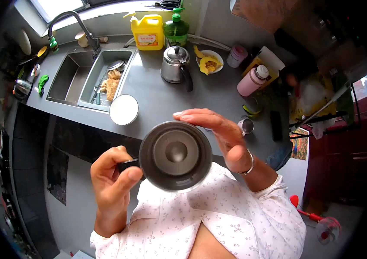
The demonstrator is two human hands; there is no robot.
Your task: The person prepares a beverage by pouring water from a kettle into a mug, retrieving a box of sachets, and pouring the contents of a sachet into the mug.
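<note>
Left fingers (113, 157) hold metal vessel (176, 152); plate (220, 60) holds squash (203, 66).

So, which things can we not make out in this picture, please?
Head view:
Inside of the kettle: hidden by its lid.
Print on the yellow jug: too small to read.
Inside of the pink bottle: hidden by its cap.
Part of the handle of the pot: covered by the left hand.
</note>
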